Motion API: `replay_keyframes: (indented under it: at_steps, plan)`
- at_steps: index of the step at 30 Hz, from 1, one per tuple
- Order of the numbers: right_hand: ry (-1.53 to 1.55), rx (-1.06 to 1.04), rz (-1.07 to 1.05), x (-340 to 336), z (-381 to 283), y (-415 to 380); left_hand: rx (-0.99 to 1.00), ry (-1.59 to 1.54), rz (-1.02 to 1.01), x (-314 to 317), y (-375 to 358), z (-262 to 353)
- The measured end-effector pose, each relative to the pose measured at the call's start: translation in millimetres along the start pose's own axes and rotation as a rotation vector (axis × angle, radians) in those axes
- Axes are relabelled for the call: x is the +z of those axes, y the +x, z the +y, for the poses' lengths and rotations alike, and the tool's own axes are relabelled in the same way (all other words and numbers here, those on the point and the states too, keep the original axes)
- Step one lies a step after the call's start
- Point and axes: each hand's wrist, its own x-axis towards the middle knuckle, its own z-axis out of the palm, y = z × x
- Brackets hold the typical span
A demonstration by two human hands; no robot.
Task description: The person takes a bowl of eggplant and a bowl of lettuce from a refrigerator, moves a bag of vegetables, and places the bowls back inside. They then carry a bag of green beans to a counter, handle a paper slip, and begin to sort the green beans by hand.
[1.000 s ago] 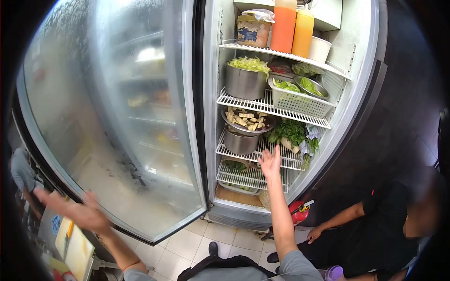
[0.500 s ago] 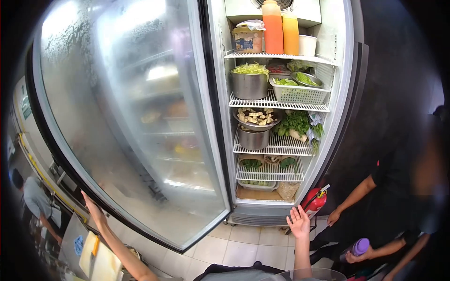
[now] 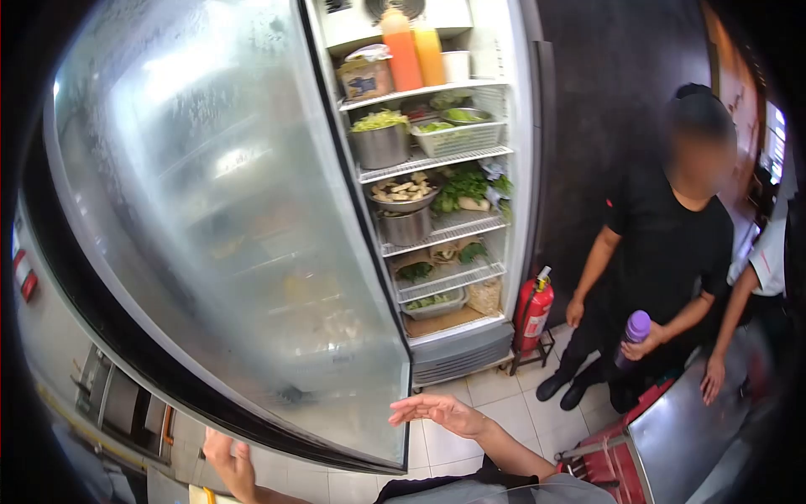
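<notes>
The tall glass refrigerator door (image 3: 201, 218), fogged and set in a black frame, stands swung open on the left. My left hand (image 3: 231, 464) is at its lower outer edge, thumb showing and the bent fingertips partly hidden at the frame. Just in front of the door's lower right corner, my right hand (image 3: 441, 412) is raised with fingers stretched and nothing in it. Inside the refrigerator (image 3: 522, 160), white wire shelves carry an orange squeeze bottle (image 3: 402, 55), a yellow bottle (image 3: 428, 59), metal pots (image 3: 382, 147), a white basket (image 3: 457, 141) and leafy greens (image 3: 460, 186).
A red fire extinguisher (image 3: 534, 312) stands right of the refrigerator. A person in black (image 3: 672, 235) stands there with a purple bottle (image 3: 635, 329). Another person's arm (image 3: 729, 336) reaches by a metal table (image 3: 697, 428). Kitchen equipment (image 3: 130, 412) lies left.
The view has turned right, bringing the person in black more fully into sight. My left hand now sits lower at the door's edge, fingers bent. My right hand has moved left towards the door.
</notes>
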Motion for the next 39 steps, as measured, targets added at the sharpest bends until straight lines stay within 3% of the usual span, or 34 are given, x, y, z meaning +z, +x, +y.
replay_keyframes:
  at_steps: [1, 4, 6, 8, 9, 10, 13, 14, 17, 18, 20, 23, 25, 27, 29, 32, 34, 35, 36, 37, 38, 39]
  plan:
    - [-0.125, -0.002, 0.039, 9.1, -7.2, -5.0, 0.139, -0.011, 0.082, 10.1, -2.4, 7.1]
    - [-0.444, -0.016, 0.149, 25.5, -21.4, -29.5, 0.287, -0.219, -0.134, 30.8, 0.3, 22.3]
    - [-0.440, 0.046, 0.235, 27.4, -27.6, -51.3, 0.283, -0.660, -0.321, 60.1, 24.5, 92.7]
    - [-0.471, 0.085, 0.334, 25.3, -29.2, -76.2, 0.195, -0.920, -0.931, 83.1, 33.9, 92.5]
    - [-0.452, 0.070, 0.369, 20.5, -28.5, -89.5, 0.121, -0.884, -1.425, 98.0, 36.4, 67.1]
    - [-0.433, 0.056, 0.396, 14.4, -27.0, -101.6, 0.291, -0.853, -1.299, 104.9, 47.3, 106.2]
    - [-0.445, 0.024, 0.698, -0.5, -9.5, -128.8, 0.336, -1.041, -1.256, 130.4, 61.5, 150.7]
    - [-0.442, -0.025, 0.845, -9.5, -6.4, -131.7, 0.253, -1.114, -1.290, 138.7, 61.3, 160.0]
    - [-0.615, -0.163, 1.306, -71.0, 18.8, -135.5, 0.326, -1.333, -1.326, 170.5, 54.7, 188.3]
    - [-0.602, -0.127, 1.410, -91.7, 12.4, -134.6, 0.500, -1.347, -1.364, 176.9, 62.0, 206.8]
    - [-0.643, -0.163, 1.535, -136.8, -4.6, -134.6, 0.517, -1.472, -1.482, 188.3, 51.9, 232.8]
    - [-0.655, -0.209, 1.492, -210.6, -31.5, -141.1, 0.548, -1.674, -1.529, 196.2, 35.7, 262.1]
    - [-0.598, -0.048, 1.489, -198.4, -76.1, -134.9, 0.597, -1.767, -1.557, 202.8, 32.1, 274.1]
    - [-0.666, -0.148, 1.429, -237.5, -76.5, -140.6, 0.643, -1.792, -1.646, 210.2, 35.0, 277.9]
    - [-0.508, 0.046, 1.594, -238.8, -95.8, -132.2, 0.676, -1.784, -1.740, 220.5, 39.3, 273.1]
    - [-0.626, -0.136, 1.544, -282.2, -43.9, -158.4, 0.748, -1.755, -1.881, 238.2, 45.9, 260.6]
    - [-1.078, 0.057, 1.560, -232.8, 7.5, -194.1, 0.822, -1.736, -1.982, 251.3, 50.2, 251.5]
    - [-1.209, 0.110, 1.650, -227.8, 67.1, -224.0, 0.860, -1.721, -2.039, 258.5, 51.8, 248.1]
    - [-1.126, 0.319, 1.689, -199.6, 115.5, -251.3, 0.897, -1.703, -2.095, 266.0, 51.8, 244.6]
    - [-1.350, 0.297, 1.620, -187.4, 222.8, -316.4, 0.934, -1.678, -2.153, 272.7, 52.1, 242.8]
    - [-0.968, 0.806, 1.785, -145.1, 308.0, -353.1, 0.977, -1.646, -2.207, 278.1, 51.3, 241.4]
    - [-0.580, 0.836, 2.084, -36.1, 333.9, -334.4, 1.026, -1.597, -2.264, 283.6, 49.6, 240.3]
